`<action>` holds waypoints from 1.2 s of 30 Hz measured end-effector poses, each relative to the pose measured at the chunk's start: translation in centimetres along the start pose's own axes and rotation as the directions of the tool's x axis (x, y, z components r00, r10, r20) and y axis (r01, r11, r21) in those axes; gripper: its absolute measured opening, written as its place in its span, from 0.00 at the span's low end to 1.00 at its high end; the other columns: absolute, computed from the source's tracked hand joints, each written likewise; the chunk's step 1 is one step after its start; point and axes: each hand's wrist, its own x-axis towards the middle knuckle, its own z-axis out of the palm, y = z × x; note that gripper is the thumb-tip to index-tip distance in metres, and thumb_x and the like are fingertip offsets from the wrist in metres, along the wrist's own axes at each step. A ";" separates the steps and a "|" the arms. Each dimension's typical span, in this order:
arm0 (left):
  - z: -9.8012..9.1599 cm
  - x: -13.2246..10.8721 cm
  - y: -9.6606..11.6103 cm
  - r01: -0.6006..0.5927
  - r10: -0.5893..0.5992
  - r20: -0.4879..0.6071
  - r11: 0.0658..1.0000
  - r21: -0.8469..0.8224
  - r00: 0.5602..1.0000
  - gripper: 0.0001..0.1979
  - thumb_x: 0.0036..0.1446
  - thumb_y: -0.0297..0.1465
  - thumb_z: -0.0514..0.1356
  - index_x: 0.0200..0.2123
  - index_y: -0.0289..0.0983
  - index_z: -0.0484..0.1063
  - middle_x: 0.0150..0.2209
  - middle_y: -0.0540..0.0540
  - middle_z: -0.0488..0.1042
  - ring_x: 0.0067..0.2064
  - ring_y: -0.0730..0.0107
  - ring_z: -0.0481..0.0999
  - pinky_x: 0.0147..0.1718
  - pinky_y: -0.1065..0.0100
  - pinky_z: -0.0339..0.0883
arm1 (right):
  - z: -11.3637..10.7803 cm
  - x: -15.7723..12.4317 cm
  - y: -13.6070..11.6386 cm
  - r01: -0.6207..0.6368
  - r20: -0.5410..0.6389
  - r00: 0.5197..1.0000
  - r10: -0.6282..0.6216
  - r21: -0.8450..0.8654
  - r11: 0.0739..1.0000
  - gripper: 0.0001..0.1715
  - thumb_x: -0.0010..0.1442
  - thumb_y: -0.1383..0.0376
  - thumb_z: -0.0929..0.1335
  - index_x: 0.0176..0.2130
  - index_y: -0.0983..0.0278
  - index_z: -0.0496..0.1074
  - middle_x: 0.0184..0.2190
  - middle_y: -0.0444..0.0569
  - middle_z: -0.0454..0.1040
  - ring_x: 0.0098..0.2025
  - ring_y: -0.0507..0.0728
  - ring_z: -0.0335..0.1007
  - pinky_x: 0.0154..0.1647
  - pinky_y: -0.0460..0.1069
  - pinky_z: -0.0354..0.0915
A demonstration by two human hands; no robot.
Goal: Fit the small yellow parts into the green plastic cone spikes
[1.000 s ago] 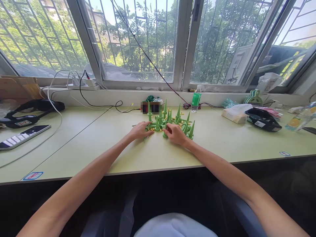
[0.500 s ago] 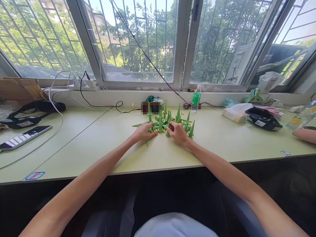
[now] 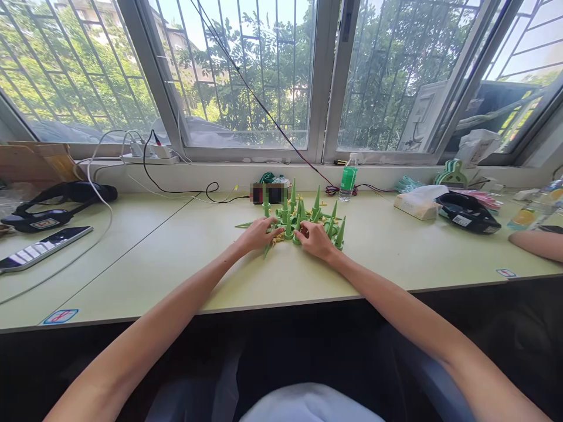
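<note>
A cluster of green plastic spikes (image 3: 316,202) with cone-shaped points and wide round bases covers the middle of the desk, several upright and others lying down. Small yellow valve-like pieces (image 3: 277,239) lie among them. At the cluster's left side is my left hand (image 3: 257,234), its thumb and fingers apart beside the yellow pieces; its fingertips are partly hidden by the spikes. My right hand (image 3: 315,240) is closed at the front, thumb and fingers round an upright green spike (image 3: 297,232) whose base is close to the desk.
Behind the cluster are a dark box (image 3: 268,193) and a green-labelled bottle (image 3: 348,179). To the right lie a tissue pack (image 3: 416,206), a black headset (image 3: 468,212) and another person's arm (image 3: 534,243). A phone (image 3: 44,249), cable and black headset (image 3: 57,205) lie left.
My right hand has shifted slightly left with the green spike, closer to the spike standing beside it. My left hand has barely moved. The arm at far right reaches slightly further in.
</note>
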 end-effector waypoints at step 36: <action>2.5 0.6 3.3 -0.121 0.077 -0.273 0.981 -0.149 0.959 0.07 0.58 0.33 0.58 0.29 0.36 0.68 0.26 0.49 0.72 0.25 0.71 0.67 0.29 0.68 0.60 | 0.6 -0.2 -0.1 -0.048 0.009 0.999 0.049 -0.066 0.997 0.08 0.62 0.63 0.65 0.32 0.63 0.67 0.22 0.44 0.70 0.25 0.53 0.62 0.30 0.46 0.55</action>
